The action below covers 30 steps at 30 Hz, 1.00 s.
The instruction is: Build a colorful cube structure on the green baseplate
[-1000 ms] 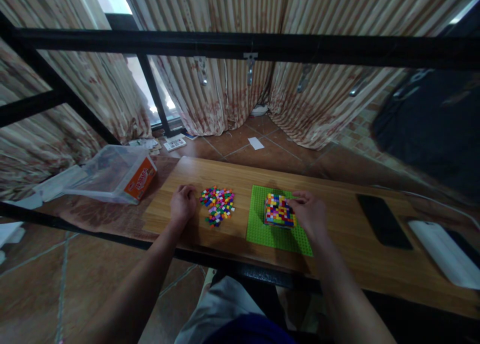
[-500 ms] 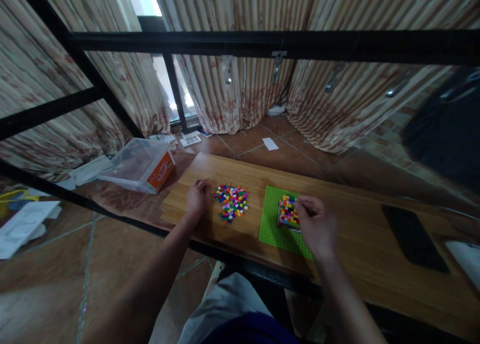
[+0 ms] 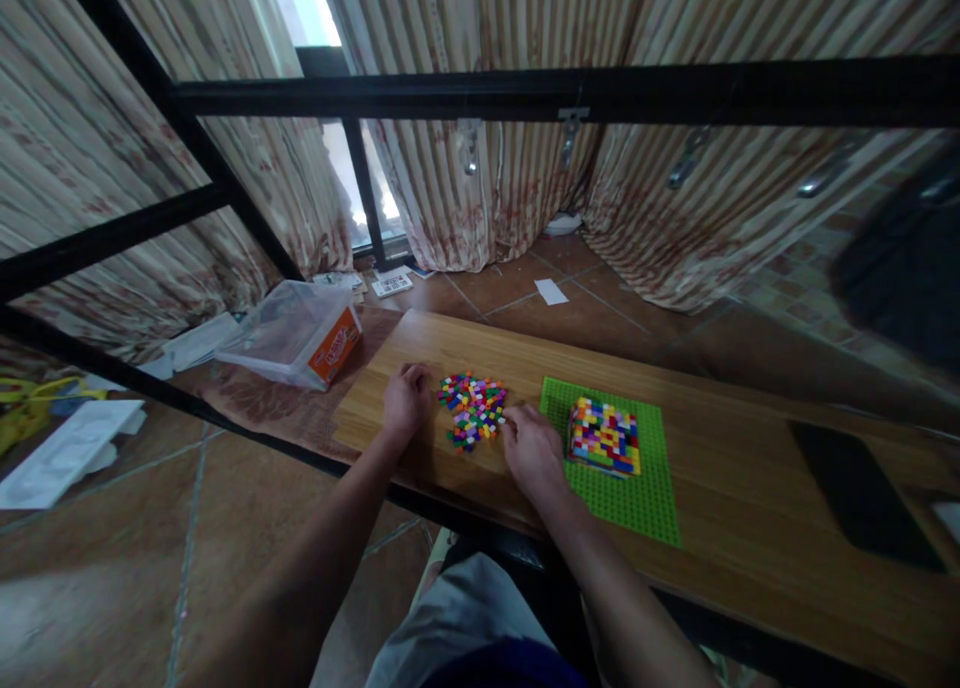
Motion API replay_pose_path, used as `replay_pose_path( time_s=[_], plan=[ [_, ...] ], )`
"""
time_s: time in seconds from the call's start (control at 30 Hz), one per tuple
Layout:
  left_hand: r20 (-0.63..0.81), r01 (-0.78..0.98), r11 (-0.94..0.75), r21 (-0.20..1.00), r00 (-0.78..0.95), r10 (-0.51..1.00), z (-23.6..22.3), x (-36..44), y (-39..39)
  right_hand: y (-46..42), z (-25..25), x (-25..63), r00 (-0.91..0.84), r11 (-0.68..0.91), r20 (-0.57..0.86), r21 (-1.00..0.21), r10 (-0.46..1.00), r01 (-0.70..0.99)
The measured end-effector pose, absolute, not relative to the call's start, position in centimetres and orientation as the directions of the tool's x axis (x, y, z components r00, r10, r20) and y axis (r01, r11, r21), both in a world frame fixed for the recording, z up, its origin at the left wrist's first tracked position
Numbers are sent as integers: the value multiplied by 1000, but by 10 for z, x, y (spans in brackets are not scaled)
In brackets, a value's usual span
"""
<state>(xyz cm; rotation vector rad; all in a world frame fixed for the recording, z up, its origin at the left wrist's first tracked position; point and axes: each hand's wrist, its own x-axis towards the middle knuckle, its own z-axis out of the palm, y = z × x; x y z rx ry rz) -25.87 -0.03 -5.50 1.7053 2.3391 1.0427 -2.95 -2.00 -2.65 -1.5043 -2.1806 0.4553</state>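
Small loose toy bricks (image 3: 472, 410) in many colours lie in a pile on the wooden tabletop. My left hand (image 3: 407, 400) rests on the wood just left of the pile, fingers curled closed; whatever they may hold is hidden. At the pile's right edge is my right hand (image 3: 534, 453), its thumb and fingertips drawn together beside a white brick; I cannot make out what is between them. To its right, a multicoloured block of stacked bricks (image 3: 604, 436) sits on a green baseplate (image 3: 637, 518), with no hand touching it.
A clear plastic bin (image 3: 281, 330) with an orange label stands beyond the table's left end. Towards the right of the wooden table (image 3: 720, 448) lies a dark flat rectangle (image 3: 862, 493). A black metal bar (image 3: 525, 95) crosses in front of the striped curtains (image 3: 420, 188).
My right hand has moved left from the stacked block to the edge of the loose pile, uncovering the block. My left hand stays beside the pile. The view has shifted slightly.
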Motion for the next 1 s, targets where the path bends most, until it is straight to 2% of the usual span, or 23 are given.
replay_pose_path(
  time_s=[0.2,0.4,0.57,0.73,1.0],
  plan=[
    [326,819,157,552,-386,863,-54,-259,-1,-13,-39,-37,-291,356,207,-450,934,819],
    [337,832,152,534,-374,864,-54,-263,0,-30,-24,-24,-258,377,275,-637,926,673],
    [329,843,165,512,-369,869,-54,-265,1,-53,-2,-2,-160,278,227,-803,961,528],
    [344,853,143,503,-349,872,-52,-267,2,-64,4,29,-65,200,192,-865,979,460],
    [333,859,154,489,-347,877,-49,-269,2,-46,-4,95,230,75,173,-921,958,382]
  ],
)
